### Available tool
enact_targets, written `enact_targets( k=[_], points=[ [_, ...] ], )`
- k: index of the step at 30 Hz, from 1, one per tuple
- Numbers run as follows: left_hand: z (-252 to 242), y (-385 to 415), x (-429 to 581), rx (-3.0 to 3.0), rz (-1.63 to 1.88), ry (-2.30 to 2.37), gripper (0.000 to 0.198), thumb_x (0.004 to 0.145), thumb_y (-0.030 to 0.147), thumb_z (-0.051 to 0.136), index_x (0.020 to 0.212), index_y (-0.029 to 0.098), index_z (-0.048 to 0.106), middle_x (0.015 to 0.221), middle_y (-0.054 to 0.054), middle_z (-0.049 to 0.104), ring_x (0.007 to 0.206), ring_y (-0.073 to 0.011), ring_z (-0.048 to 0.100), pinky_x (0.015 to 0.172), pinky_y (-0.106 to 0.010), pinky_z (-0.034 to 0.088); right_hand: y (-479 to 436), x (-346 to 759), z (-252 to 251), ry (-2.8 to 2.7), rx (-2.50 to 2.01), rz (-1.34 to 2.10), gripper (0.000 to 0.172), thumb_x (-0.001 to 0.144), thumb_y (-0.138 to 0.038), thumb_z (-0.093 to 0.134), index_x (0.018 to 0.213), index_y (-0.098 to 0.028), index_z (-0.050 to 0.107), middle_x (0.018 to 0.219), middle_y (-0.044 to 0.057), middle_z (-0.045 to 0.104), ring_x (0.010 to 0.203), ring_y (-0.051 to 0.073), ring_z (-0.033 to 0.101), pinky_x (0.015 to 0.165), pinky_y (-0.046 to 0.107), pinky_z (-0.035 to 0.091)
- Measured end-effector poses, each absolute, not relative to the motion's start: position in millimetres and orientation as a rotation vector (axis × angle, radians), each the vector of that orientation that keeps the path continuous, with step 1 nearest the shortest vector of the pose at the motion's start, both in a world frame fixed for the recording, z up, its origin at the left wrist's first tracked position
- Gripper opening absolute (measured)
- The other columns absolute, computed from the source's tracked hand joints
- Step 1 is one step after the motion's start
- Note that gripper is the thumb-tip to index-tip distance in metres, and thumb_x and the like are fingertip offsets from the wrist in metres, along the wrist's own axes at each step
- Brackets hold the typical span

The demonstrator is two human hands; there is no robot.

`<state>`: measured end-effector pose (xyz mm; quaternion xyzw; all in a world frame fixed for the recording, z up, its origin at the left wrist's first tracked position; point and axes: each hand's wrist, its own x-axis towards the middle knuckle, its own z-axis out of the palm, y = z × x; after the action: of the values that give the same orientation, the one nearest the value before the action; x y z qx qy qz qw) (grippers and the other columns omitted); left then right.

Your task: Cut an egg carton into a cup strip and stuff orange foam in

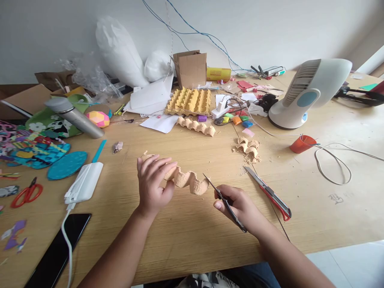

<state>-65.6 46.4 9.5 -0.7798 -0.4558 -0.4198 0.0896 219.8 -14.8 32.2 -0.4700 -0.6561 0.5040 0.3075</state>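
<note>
Atop a pale wooden desk (180, 240), the left hand (154, 179) loosely holds a peach, wavy pulp strip (183, 179); the right hand (238, 202), grip closed, has a slim, dark, pointed metal tool (228, 205). Uneven ridges could cause a slip, nicking fingers (162, 167).

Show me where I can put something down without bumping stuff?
The table has bare patches between the power bank and left hand, between the strip and the table's near edge, and right of the knife, nearer than the cup. It's crowded at the back, around the egg tray and fan, and far left, around the red scissors.
</note>
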Motion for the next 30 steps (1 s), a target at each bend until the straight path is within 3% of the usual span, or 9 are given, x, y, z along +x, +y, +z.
enact_targets(
  k=[22,30],
  points=[
    [12,60,-91,-2.47,-1.089,-1.383,0.039,0.083,0.016,0.063,0.116,0.032,0.077,0.128,-0.004,0.08,0.14,-0.0356,0.056,0.131,-0.066,0.016,-9,222,20,-1.954,-1.189,1.464,0.058,0.091,-0.073,0.068,0.072,-0.021,0.05,0.069,-0.005,0.041,0.065,0.013,0.039,0.06,0.026,0.03],
    [12,64,-96,-2.505,-1.208,-1.461,0.035,0.087,0.019,0.063,0.118,0.029,0.076,0.126,-0.006,0.08,0.138,-0.0339,0.058,0.129,-0.061,0.026,-4,224,17,-1.585,-1.346,1.3,0.054,0.094,-0.076,0.057,0.082,-0.024,0.054,0.065,-0.004,0.043,0.059,0.014,0.04,0.055,0.027,0.034]
  ],
)
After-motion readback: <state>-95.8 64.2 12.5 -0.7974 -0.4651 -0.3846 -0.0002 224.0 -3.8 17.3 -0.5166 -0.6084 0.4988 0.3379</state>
